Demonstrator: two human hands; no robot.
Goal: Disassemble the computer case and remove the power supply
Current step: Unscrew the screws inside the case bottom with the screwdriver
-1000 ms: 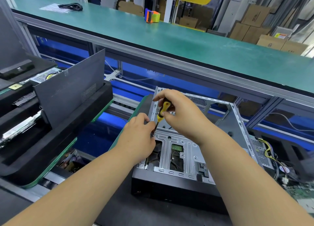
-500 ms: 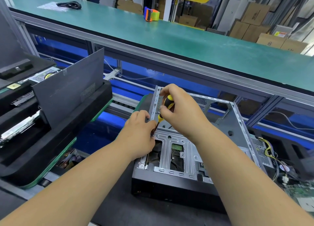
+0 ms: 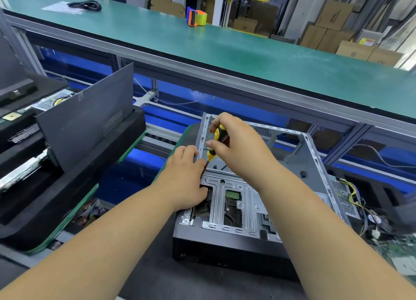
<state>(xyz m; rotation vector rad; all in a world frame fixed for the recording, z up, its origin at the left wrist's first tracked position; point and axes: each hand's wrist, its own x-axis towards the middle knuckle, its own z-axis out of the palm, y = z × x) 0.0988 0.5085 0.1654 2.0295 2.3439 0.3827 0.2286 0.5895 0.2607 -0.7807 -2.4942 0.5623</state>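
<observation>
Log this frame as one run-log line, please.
stage: unscrewing | right hand: grips screwdriver, tip down at chassis edge | left hand: steadies shaft by tip | computer case: open, on its side

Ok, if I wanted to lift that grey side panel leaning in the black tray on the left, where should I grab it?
Judging by its pose, take the grey side panel by its free top edge, coming from above. It stands nearly upright in the black tray, so that edge is exposed while the bottom edge sits hidden down in the tray. Pinch the thin sheet with fingers on both faces, near the middle so it hangs level.
</observation>
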